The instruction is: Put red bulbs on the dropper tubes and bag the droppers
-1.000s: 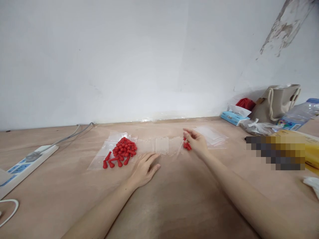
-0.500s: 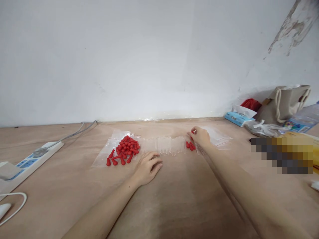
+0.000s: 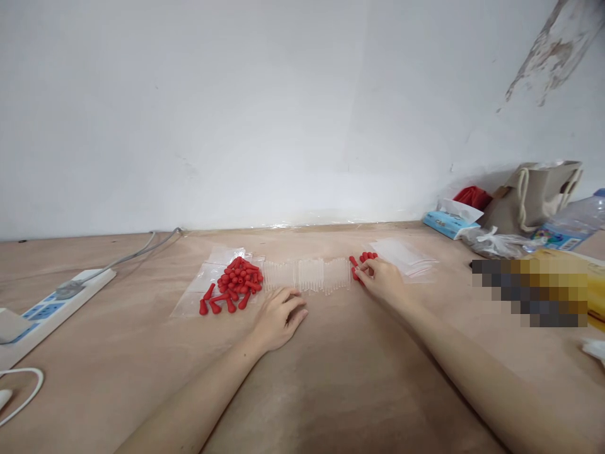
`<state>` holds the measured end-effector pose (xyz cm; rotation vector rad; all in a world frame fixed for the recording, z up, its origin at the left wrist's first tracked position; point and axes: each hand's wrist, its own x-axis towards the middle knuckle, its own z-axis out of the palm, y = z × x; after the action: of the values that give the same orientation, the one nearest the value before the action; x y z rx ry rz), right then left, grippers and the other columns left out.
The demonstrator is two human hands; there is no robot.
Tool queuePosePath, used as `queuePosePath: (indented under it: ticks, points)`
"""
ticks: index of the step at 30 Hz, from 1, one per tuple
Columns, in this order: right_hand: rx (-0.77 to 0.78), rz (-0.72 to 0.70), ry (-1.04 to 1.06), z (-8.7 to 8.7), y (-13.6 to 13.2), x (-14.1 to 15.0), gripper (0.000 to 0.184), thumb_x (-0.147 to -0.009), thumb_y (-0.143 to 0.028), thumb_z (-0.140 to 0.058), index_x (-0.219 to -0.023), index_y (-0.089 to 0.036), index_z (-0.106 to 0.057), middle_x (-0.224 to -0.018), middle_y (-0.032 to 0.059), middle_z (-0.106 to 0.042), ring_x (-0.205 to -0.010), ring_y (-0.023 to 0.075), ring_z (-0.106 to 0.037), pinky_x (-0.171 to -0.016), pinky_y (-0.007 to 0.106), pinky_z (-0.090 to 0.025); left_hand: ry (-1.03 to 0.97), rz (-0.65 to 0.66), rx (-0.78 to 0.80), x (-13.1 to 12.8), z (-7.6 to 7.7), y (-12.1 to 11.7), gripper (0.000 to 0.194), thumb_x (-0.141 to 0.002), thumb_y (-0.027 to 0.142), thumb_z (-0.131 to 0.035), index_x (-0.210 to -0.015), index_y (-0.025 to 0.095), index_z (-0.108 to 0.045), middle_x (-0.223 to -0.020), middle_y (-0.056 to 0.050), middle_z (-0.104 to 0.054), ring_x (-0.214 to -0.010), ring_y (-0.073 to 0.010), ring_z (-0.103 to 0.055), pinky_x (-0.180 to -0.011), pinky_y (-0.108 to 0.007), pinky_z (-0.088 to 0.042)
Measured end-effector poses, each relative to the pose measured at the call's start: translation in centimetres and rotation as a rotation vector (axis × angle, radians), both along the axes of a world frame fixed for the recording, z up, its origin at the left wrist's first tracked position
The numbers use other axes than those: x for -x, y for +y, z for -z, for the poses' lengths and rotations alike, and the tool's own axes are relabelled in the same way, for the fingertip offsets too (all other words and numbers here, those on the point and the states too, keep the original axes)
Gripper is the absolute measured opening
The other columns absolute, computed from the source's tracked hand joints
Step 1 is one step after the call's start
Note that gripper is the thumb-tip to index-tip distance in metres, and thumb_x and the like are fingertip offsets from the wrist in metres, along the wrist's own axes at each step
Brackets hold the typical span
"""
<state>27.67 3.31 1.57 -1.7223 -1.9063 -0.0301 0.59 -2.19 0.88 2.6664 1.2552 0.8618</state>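
My left hand [image 3: 278, 318] rests on the table, fingers loosely bent and apart, holding nothing. Just beyond its fingertips lies a row of thin clear dropper tubes [image 3: 309, 275], side by side. To its left is a heap of red rubber dropper bulbs [image 3: 241, 277], partly on clear zip bags [image 3: 191, 296]. At the right end of the tubes, my right hand [image 3: 382, 280] pinches a red rubber bulb [image 3: 354, 273] between thumb and fingers. A few more red bulbs [image 3: 368, 256] sit just beyond that hand, which partly hides the small group.
Flat clear zip bags [image 3: 406, 255] lie behind my right hand. A blue tissue pack [image 3: 451, 224], a canvas bag [image 3: 543, 192], a plastic bottle [image 3: 574, 221] and a tied plastic bag [image 3: 496, 243] stand at right. A power strip [image 3: 57, 309] with cables is at left.
My right hand has come nearer and lower, from the far red bulbs to the ones beside the tubes' end. Several bulbs behind it now show. My left hand stays put.
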Motion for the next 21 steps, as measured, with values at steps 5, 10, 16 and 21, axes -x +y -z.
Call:
queuePosePath:
  ticks: [5, 10, 16, 21]
  points:
    - [0.126, 0.200, -0.088, -0.3, -0.2, -0.3, 0.028, -0.079, -0.037, -0.043, -0.074, -0.020, -0.065, -0.073, 0.0063, -0.064, -0.072, 0.0203, -0.058, -0.066, 0.030, -0.034, 0.011, -0.069, -0.046, -0.1, 0.0, -0.1, 0.016, -0.082, 0.026, -0.048, -0.091, 0.022, -0.061, -0.102, -0.005, -0.055, -0.096, -0.0206, -0.049, -0.083, -0.038, -0.038]
    - [0.255, 0.232, -0.097, -0.7, -0.1, -0.4, 0.035, -0.079, -0.042, -0.042, -0.066, -0.021, -0.066, -0.071, 0.0075, -0.064, -0.073, 0.0215, -0.059, -0.065, 0.031, -0.036, -0.020, -0.312, -0.135, -0.1, 0.1, 0.0, 0.012, -0.078, 0.029, -0.052, -0.079, 0.020, -0.061, -0.091, -0.005, -0.056, -0.089, -0.0219, -0.048, -0.077, -0.037, -0.036]
    - [0.366, 0.220, -0.052, -1.3, 0.3, -0.4, 0.038, -0.079, -0.041, -0.041, -0.061, -0.018, -0.065, -0.068, 0.0087, -0.063, -0.071, 0.0202, -0.059, -0.059, 0.026, -0.037, 0.028, -0.525, -0.095, -0.9, -0.9, 2.2, 0.017, -0.076, 0.036, -0.052, -0.079, 0.021, -0.061, -0.090, -0.005, -0.055, -0.088, -0.0234, -0.046, -0.076, -0.037, -0.035]
    - [0.394, 0.186, 0.022, -1.8, 0.4, -0.3, 0.041, -0.079, -0.044, -0.040, -0.059, -0.019, -0.065, -0.068, 0.0082, -0.062, -0.074, 0.0207, -0.059, -0.059, 0.026, -0.038, 0.121, -0.757, 0.109, -2.6, -2.2, 5.3, 0.029, -0.071, 0.046, -0.051, -0.081, 0.022, -0.064, -0.099, -0.009, -0.054, -0.100, -0.0285, -0.043, -0.080, -0.040, -0.033]
